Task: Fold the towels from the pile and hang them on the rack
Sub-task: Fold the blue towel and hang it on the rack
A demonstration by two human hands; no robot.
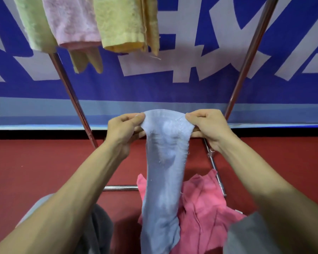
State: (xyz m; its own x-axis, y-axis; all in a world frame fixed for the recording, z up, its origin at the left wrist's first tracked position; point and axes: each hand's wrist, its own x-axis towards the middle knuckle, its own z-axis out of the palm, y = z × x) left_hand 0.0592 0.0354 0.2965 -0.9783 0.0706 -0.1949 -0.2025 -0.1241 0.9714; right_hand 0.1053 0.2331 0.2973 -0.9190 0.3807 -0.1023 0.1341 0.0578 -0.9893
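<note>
L hand (126, 126) & R hand (206, 125) each pinch blue towel (165, 162) top corners; pink towel (200, 204) at 5 o'clock; rack (72, 96) behind.

1. Beyond the left hand (124, 128) and right hand (207, 125) hangs a blue banner (173, 92) with big white characters (cut off at the edges).
2. A paler blue band (35, 112) runs along its foot, level with the hands.
3. Left of the left hand, a black strip (35, 134) meets the red floor (35, 171).
</note>
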